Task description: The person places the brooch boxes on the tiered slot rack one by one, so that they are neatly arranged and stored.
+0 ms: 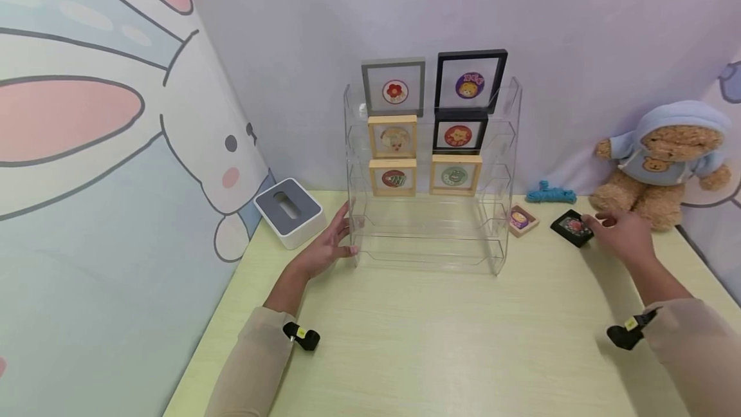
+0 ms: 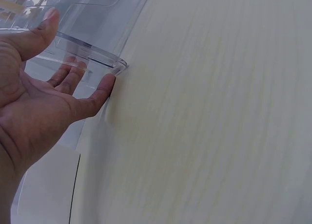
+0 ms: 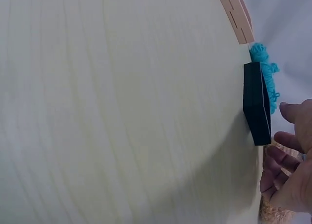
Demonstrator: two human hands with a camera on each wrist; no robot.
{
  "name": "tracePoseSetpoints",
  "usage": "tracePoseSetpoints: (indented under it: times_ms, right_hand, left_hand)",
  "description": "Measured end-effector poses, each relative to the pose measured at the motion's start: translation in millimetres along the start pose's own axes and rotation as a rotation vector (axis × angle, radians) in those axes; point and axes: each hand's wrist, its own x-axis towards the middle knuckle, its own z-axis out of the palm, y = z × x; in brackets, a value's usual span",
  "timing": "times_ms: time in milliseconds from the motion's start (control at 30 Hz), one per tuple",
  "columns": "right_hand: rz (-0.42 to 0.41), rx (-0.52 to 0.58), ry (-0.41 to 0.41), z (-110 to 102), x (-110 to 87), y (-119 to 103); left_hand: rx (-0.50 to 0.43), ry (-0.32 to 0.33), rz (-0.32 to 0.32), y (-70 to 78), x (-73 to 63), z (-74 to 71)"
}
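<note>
A clear acrylic rack [image 1: 428,246] with several tiers stands on the table. My left hand [image 1: 327,248] is at its left side, fingers spread and touching the side panel. In the left wrist view, a fingertip meets the corner of the clear panel [image 2: 105,58]. At the right, my right hand [image 1: 625,237] is beside a small black picture frame [image 1: 572,228] lying on the table. The right wrist view shows loosely bent fingers close to the end of that black frame [image 3: 255,104], not wrapped round it. Upper tiers hold a grey frame [image 1: 393,110] and a large black frame [image 1: 466,111].
Smaller frames, including a wooden frame [image 1: 393,119] and a black one [image 1: 459,118], stand on lower tiers. A small wooden frame [image 1: 523,222] lies right of the rack, near blue yarn [image 1: 551,194]. A teddy bear [image 1: 657,159] sits far right; a tissue box [image 1: 292,214] stands left.
</note>
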Motion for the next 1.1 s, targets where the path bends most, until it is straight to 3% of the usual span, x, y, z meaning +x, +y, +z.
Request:
tracePoseSetpoints:
  times_ms: [167,433,800,1100]
  right_hand:
    - [0.072,-0.009,-0.021,5.1,1.7,3.9]
    - [0.111,-0.001,0.020,13.6,7.8,2.0]
    - [0.278,0.057,-0.025,18.6,7.9,-3.3]
    - [0.306,0.086,-0.019,18.9,7.6,-7.5]
  left_hand:
    - [-0.002,0.001,-0.001,-0.4,0.2,0.2]
    - [0.002,-0.002,0.007,0.7,-0.6,-0.9]
    - [-0.003,-0.009,0.008,-1.8,0.6,-1.5]
    - [0.004,-0.009,0.015,-0.4,-0.2,-0.5]
